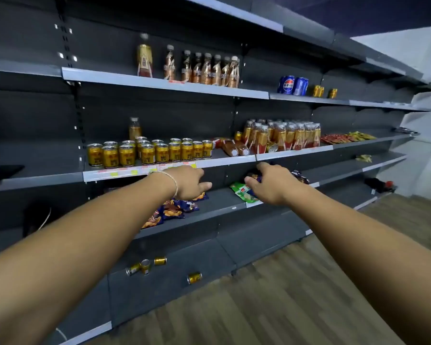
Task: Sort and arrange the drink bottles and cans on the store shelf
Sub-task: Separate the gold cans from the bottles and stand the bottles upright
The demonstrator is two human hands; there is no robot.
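Note:
Several gold cans [147, 153] stand in rows on the middle shelf [224, 162], with one orange bottle [135, 128] behind them. Right of them two bottles [234, 148] lie on their sides beside a block of upright orange bottles [284, 135]. More brown bottles [209, 69] line the upper shelf, and further right are two blue cans [292, 85] and small gold cans [318, 90]. My left hand [187, 180] reaches under the can shelf above blue snack packets [174, 210], holding nothing visible. My right hand [271, 183] grips a dark blue snack packet [254, 176] over a green packet [241, 191].
Loose gold cans [144, 266] lie on the bottom shelf, one more [194, 278] near its front. Red and yellow packets [336, 138] sit at the far right of the middle shelf. A dark flat object [3, 170] lies on the left shelf. Wooden floor [271, 307] runs below.

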